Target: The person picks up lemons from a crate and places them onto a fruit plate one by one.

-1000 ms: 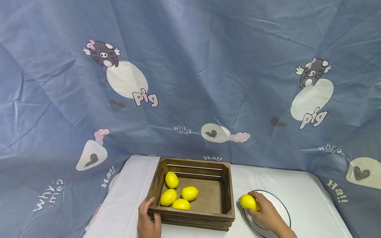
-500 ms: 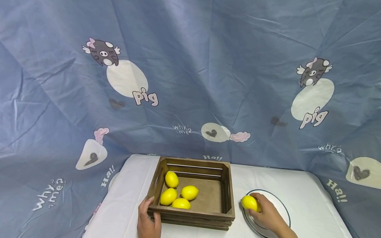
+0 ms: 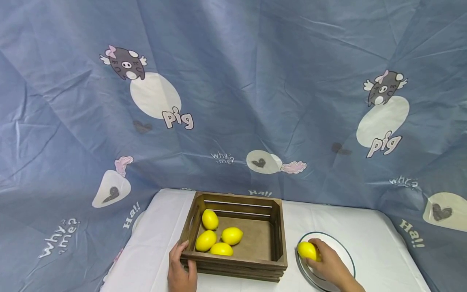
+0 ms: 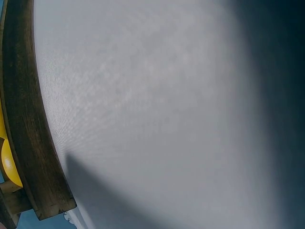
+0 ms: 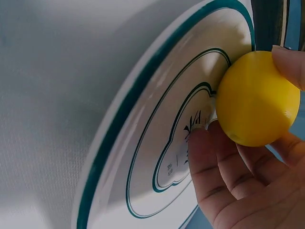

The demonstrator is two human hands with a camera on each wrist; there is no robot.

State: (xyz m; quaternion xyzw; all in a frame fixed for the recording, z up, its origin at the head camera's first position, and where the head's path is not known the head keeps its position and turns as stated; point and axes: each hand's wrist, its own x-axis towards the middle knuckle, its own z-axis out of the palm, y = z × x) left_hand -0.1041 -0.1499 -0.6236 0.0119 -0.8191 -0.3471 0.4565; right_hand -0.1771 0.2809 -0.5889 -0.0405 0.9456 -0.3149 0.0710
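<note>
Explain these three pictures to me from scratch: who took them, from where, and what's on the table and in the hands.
There is no machine here, only a person with small cameras on the head and on each wrist. The wide picture comes from the head camera. It shows a white table before a blue cartoon curtain. On the table stands a wooden crate with four lemons inside. The left hand takes a grip on the crate's near left corner. The right hand holds a fifth lemon over a white plate with a green rim. The left wrist picture shows mostly tablecloth and the crate's edge. The right wrist picture shows the held lemon and plate close up.
</note>
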